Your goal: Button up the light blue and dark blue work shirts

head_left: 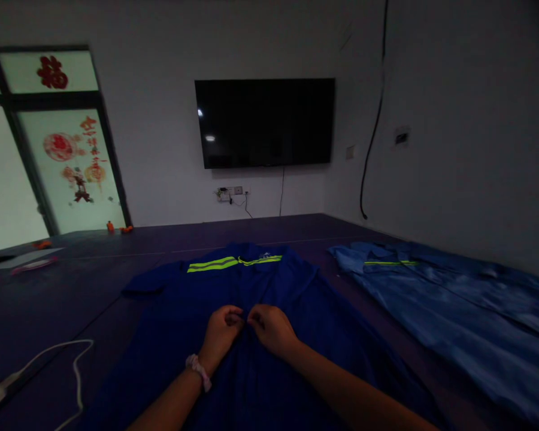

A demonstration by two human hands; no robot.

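A dark blue work jacket with yellow-green reflective strips lies spread out in front of me, its collar at the far end. My left hand and my right hand meet over its front opening, close together, fingers bent and pinched. Both seem to grip the two edges of the jacket's front between thumb and fingers. Whether a button or fastener sits between the fingertips is too dark and small to see. A pale scrunchie circles my left wrist.
Another blue garment with a yellow-green strip lies to the right along the wall. A white cable curls at the lower left. Small orange things stand at the table's far left. A television hangs on the wall.
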